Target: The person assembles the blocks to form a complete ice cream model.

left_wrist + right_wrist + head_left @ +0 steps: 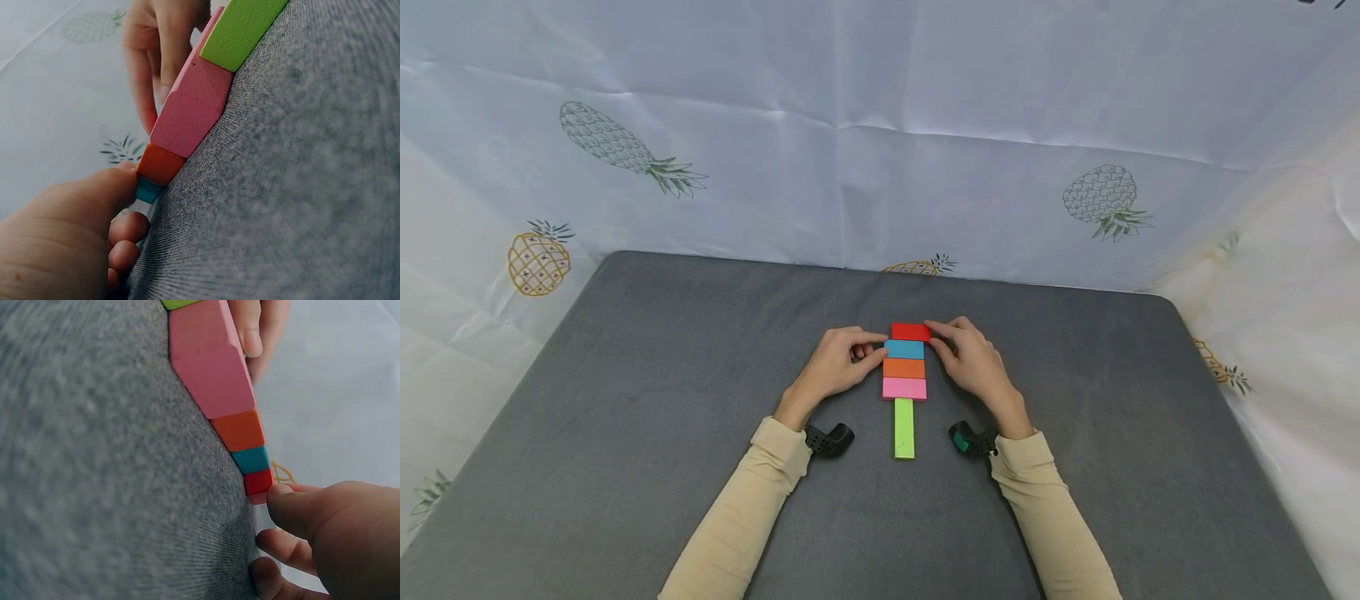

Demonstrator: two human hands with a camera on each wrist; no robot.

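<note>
My left hand is at the left end of a flat blue wooden block, thumb and forefinger pinching that end while the other fingers curl under. On the opposite side my right hand pinches the right end of a red block. The red block sits slightly right of the blue one, at the far end of a column. Nearer follow an orange block and a pink block, touching side by side. A green block points lengthwise toward me from the pink block. In the left wrist view the red block is hidden.
The blocks lie on a dark grey cloth-covered table. Behind it hangs a pale curtain printed with pineapples. Black wrist devices are worn on both wrists, close above the cloth on either side of the green block.
</note>
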